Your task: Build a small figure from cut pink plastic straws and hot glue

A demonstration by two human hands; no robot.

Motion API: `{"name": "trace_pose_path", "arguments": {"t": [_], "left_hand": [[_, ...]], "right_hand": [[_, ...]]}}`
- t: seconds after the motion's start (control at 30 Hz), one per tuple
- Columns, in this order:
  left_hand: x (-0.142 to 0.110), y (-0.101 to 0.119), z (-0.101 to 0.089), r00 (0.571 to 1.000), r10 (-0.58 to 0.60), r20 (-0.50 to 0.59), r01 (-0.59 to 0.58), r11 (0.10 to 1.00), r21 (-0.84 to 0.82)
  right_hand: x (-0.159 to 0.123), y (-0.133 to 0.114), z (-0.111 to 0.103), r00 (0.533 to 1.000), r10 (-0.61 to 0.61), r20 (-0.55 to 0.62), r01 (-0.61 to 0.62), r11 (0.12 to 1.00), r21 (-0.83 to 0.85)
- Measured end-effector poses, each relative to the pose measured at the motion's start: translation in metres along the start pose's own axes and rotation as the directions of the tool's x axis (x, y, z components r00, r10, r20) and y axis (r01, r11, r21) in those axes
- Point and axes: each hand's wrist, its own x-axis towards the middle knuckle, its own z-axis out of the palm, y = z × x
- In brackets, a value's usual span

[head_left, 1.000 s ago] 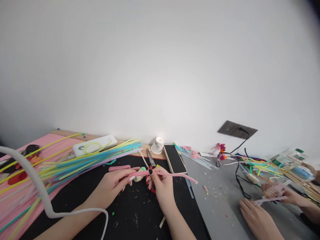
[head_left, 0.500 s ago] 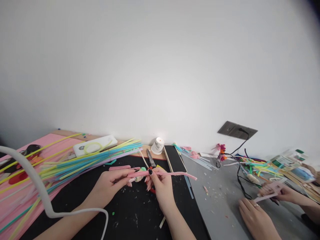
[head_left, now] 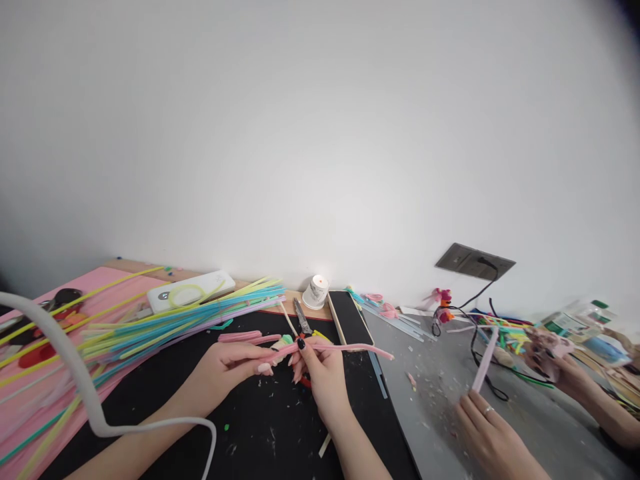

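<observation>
My left hand [head_left: 235, 363] pinches a pink pipe cleaner [head_left: 350, 347] near its left end, thumb and fingers pressed together. Thumb and fingers of my right hand [head_left: 317, 367] close on the same strip, whose free end sticks out to the right. A pale green and cream piece [head_left: 283, 343] shows between the hands; whether it is held cannot be seen. Scissors [head_left: 302, 316] lie by my right hand, blades toward the wall, handles partly hidden beneath it. Several short pink pipe cleaners [head_left: 240, 337] rest on the black mat [head_left: 260, 427] beyond my left hand.
Bundled yellow, blue and purple pipe cleaners [head_left: 195, 323] lie left, below a white power bank [head_left: 190, 291]. A paper cup [head_left: 316, 292] and a phone [head_left: 350, 320] stand near the wall. A white cable [head_left: 90, 380] crosses the left foreground. At right, another person's hands [head_left: 493, 423] hold pink material.
My left hand has shifted slightly right along the pink pipe cleaner; my right hand stays put. The other person's hands have moved apart, one holding a pale strip upward.
</observation>
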Motion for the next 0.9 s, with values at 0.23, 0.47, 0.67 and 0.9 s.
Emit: {"name": "trace_pose_path", "arguments": {"t": [0.23, 0.47, 0.67, 0.9], "left_hand": [[0.0, -0.003, 0.002, 0.997, -0.076, 0.029, 0.079, 0.983, -0.165], [0.002, -0.016, 0.007, 0.996, -0.084, 0.039, 0.092, 0.952, -0.293], [0.002, -0.012, 0.005, 0.999, -0.04, 0.013, 0.042, 0.976, -0.213], [0.001, -0.013, 0.006, 1.0, 0.006, -0.012, -0.007, 0.994, -0.11]], "right_hand": [[0.0, 0.002, -0.001, 1.0, 0.004, 0.009, -0.005, 1.0, 0.027], [0.002, 0.004, -0.002, 1.0, -0.011, 0.01, 0.01, 0.999, 0.036], [0.003, 0.004, -0.002, 1.0, 0.002, 0.011, -0.003, 0.997, 0.076], [0.001, 0.003, -0.002, 0.999, 0.006, 0.036, -0.009, 0.995, 0.103]]}}
